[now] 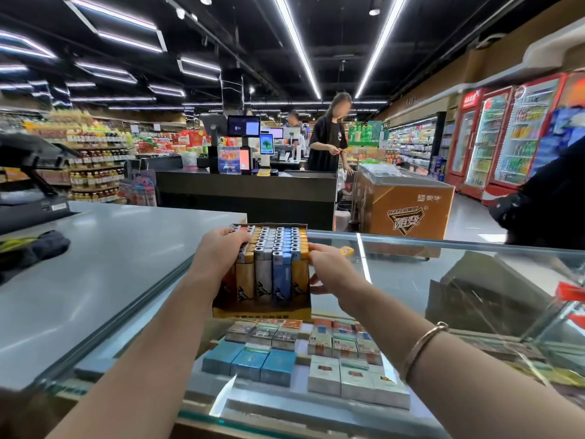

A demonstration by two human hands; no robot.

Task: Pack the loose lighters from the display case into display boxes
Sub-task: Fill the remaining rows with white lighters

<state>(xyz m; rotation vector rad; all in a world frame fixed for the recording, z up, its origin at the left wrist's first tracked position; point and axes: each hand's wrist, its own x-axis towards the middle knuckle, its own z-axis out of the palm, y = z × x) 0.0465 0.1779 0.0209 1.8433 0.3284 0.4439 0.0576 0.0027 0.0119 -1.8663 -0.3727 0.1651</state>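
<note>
A yellow cardboard display box (262,310) stands on the glass top of the display case (443,274). It is full of upright lighters (272,248) in rows of orange, white, blue and red. My left hand (218,251) lies over the box's left rows, fingers curled on the lighter tops. My right hand (329,270) holds the box's right side, thumb low on the wall and fingers at the top edge. A single orange lighter (345,250) lies on the glass just behind my right hand.
Cigarette packs (304,359) fill the case under the glass. A grey counter (95,274) with a dark cloth (31,248) lies to the left. A person in black stands at the far right (544,204); another stands behind the checkout (327,144).
</note>
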